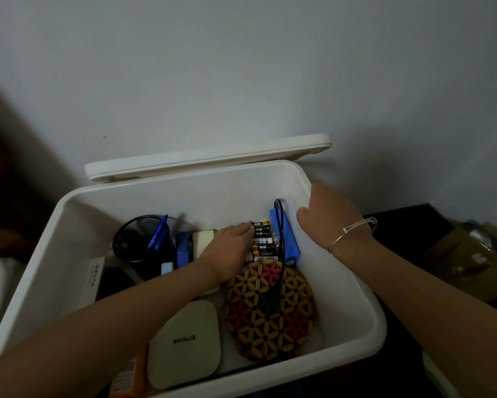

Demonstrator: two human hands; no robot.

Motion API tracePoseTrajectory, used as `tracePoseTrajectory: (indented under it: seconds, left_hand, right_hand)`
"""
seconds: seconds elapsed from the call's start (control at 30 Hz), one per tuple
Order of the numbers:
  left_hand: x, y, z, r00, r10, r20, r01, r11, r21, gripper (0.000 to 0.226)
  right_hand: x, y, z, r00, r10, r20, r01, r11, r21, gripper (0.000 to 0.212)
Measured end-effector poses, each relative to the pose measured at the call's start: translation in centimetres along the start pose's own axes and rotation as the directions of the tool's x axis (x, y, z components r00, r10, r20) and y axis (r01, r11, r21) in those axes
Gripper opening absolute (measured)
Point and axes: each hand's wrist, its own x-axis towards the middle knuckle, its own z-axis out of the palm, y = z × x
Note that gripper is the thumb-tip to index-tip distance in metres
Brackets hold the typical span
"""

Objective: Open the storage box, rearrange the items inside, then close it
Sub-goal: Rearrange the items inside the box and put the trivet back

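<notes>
Pale grey wall (241,67) fills the background, and a dark tabletop (399,216) shows at the right with a cardboard box (465,262) on it. The white storage box (365,297) sits in front of the wall with its top open; its lid (207,159) stands behind the back rim, propped against the wall. Inside, at the back left, a black mesh pen cup (132,239) holds a blue pen (158,234), with a blue stapler (182,248) just beside it. A row of batteries (263,239) lies near the back, touching a blue rectangular case (289,239) that leans on the right side, a black cable (281,225) looping over it. In front of the batteries lies a round wooden trivet (270,317) with a flower pattern, and beside that a white rounded-square case (187,340); an orange packet (126,377) shows at the near left corner. The left hand (230,248) reaches down into the box, palm down, its fingertips on the far end of the battery row; whether they pinch a battery or only touch it cannot be told in the dim light. The right hand (327,214), a silver bangle (353,232) on its wrist, hovers by the box's right wall just beside the blue case, fingers loosely bent and gripping nothing.
</notes>
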Motion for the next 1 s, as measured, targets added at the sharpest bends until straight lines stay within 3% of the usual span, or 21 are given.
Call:
tracePoseTrajectory:
  seconds: [0.17,0.37,0.53,0.83,1.0]
  left_hand:
    - [-2.3,-1.6,-1.9,0.998,0.002,-0.066,-0.009,0.994,-0.108,0.034]
    - [-4.1,-1.8,-1.9,0.994,-0.076,0.082,0.074,0.997,0.018,0.017]
    - [-3.4,-0.5,-1.2,0.982,-0.135,0.133,0.098,0.964,0.248,0.03]
    - [-3.2,-0.5,-0.8,0.967,-0.185,0.173,0.164,0.978,0.129,0.034]
    - [-3.0,0.0,-0.7,0.97,-0.131,0.206,0.063,0.949,0.308,0.026]
  right_hand:
    - [0.0,0.0,0.1,1.0,0.005,0.008,-0.005,1.0,0.012,0.032]
    - [0.0,-0.1,-0.1,1.0,0.008,0.009,-0.008,1.0,0.02,0.031]
    - [-0.1,0.0,-0.1,1.0,0.0,0.005,0.0,1.0,0.003,0.032]
    - [0.0,0.1,0.1,1.0,0.0,-0.003,0.0,1.0,-0.01,0.031]
    - [0.0,0.1,0.2,1.0,0.0,0.002,0.0,1.0,-0.008,0.03]
